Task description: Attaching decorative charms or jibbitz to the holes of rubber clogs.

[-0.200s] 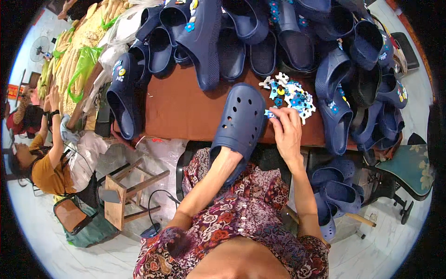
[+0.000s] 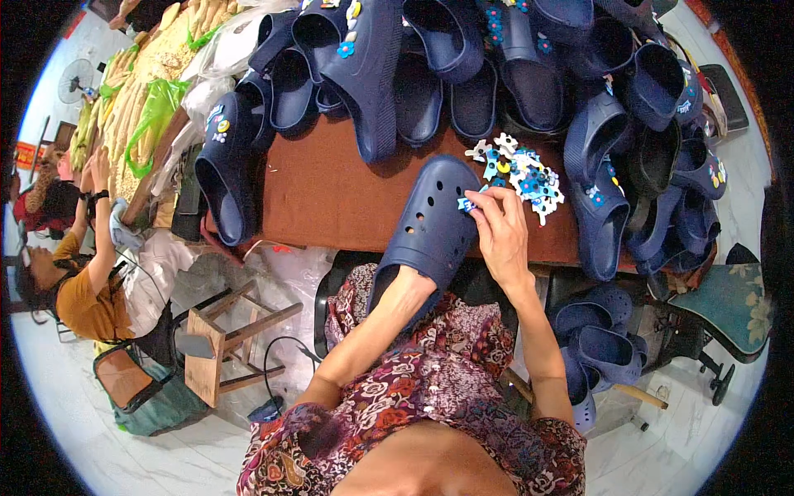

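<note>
A navy clog (image 2: pixel 426 219) with round holes in its upper is held up, toe pointing away from me. My left hand (image 2: pixel 416 283) reaches into it through the heel opening, so its fingers are hidden; a little skin shows through a few holes. Between thumb and fingertips my right hand (image 2: pixel 503 227) pinches a small blue and white shoe charm (image 2: pixel 468 202) at the clog's right side, by the holes. Whether the charm's stem sits in a hole, I cannot tell. Just beyond that hand lies a pile of blue, white and yellow charms (image 2: pixel 529 175).
Navy clogs (image 2: pixel 357 91) crowd the far side of the brown tabletop (image 2: pixel 310 194), and more decorated clogs (image 2: pixel 602 215) stack at the right. Below the table's right side sit lighter blue clogs (image 2: pixel 600 347). A wooden stool (image 2: pixel 240 339) and a seated person (image 2: pixel 91 289) are at left.
My right hand has brought the charm left and slightly nearer, against the clog's side. The clog has shifted slightly and stays on my left hand.
</note>
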{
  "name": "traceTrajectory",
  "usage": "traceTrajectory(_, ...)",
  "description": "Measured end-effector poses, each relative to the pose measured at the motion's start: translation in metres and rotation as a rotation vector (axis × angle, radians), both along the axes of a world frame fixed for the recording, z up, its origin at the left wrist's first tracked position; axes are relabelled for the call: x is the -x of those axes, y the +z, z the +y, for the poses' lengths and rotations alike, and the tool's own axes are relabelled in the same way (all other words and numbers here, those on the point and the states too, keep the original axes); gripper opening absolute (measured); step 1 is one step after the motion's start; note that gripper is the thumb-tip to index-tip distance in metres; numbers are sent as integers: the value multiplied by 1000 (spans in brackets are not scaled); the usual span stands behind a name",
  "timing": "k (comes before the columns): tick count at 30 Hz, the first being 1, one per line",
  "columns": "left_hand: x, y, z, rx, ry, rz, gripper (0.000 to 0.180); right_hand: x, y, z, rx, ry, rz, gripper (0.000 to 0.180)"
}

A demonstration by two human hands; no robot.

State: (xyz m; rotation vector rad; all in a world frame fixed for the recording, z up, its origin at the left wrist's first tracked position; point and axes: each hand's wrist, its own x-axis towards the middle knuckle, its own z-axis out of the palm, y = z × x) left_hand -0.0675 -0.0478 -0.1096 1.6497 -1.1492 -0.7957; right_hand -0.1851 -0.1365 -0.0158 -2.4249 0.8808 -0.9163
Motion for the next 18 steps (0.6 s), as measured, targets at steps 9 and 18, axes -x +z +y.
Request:
traceTrajectory(9,4,45,11,67,333,1815,41,2,3,13,-142,93,-11,33)
traceTrajectory(18,15,48,22,35,256,1637,41,7,-12,7,-405,-23,-314,15)
